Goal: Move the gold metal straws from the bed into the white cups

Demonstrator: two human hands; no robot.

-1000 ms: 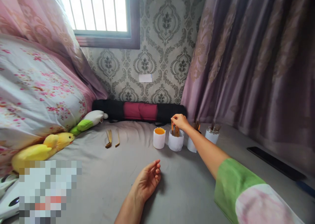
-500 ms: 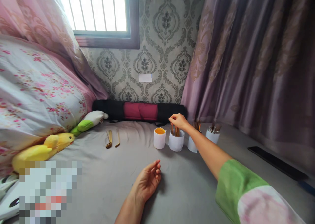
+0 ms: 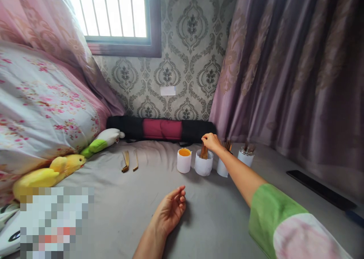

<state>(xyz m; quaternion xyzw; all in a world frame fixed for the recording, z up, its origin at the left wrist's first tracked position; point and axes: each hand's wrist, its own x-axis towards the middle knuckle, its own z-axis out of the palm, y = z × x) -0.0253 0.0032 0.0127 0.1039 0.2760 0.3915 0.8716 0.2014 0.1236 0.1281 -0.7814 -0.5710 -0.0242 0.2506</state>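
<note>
Head view: thin brown sticks stand in a white cup.

Wide gap between loose sticks and cups

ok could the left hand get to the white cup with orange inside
Probably yes: the left hand looks empty, and only grey sheet shows between it and that cup.

Daylight from the window ahead glares white; the curtain at far right sinks into gloom. My left hand throws a soft shadow. Blocky pixels blot the lower left; the rightmost jar looks slightly blurred, perhaps.
</note>
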